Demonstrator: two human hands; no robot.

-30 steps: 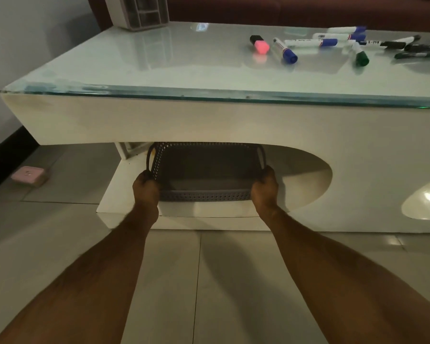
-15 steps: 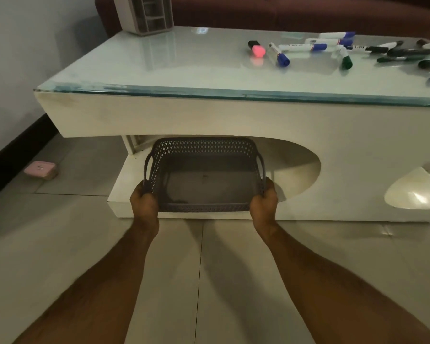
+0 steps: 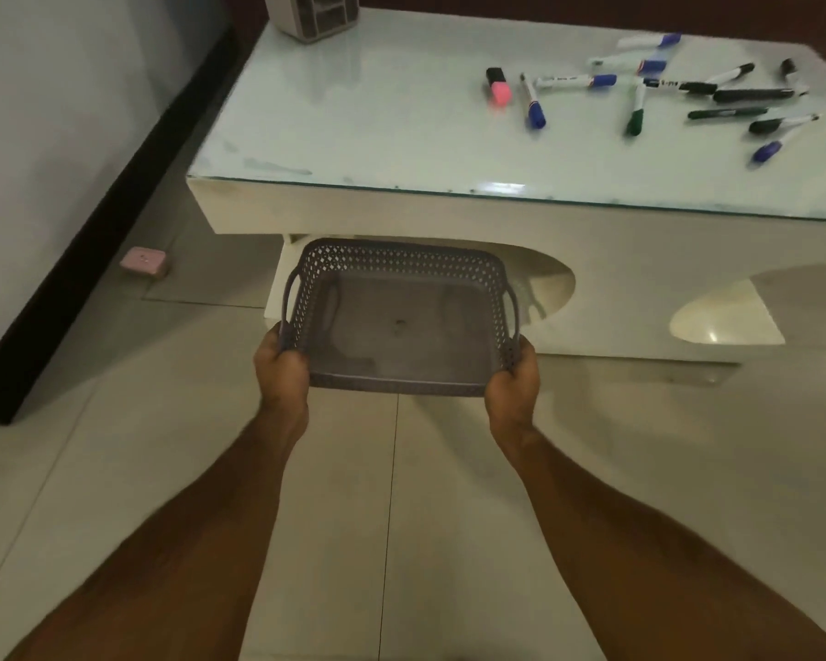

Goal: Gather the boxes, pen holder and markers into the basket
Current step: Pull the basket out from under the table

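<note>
While both arms reach forward, the grey perforated basket (image 3: 397,322) hangs empty over the tiled floor (image 3: 163,469), just in front of the white table (image 3: 354,136). Far left of the basket, a small pink object (image 3: 144,262) lies beside the dark baseboard. The left hand (image 3: 282,369) is clenched on the basket's near left corner; the right hand (image 3: 513,379) is clenched on its near right corner. Beyond the basket, the pen holder (image 3: 313,14) stands at the table's far left corner, and markers (image 3: 640,88) lie scattered to the right.
</note>
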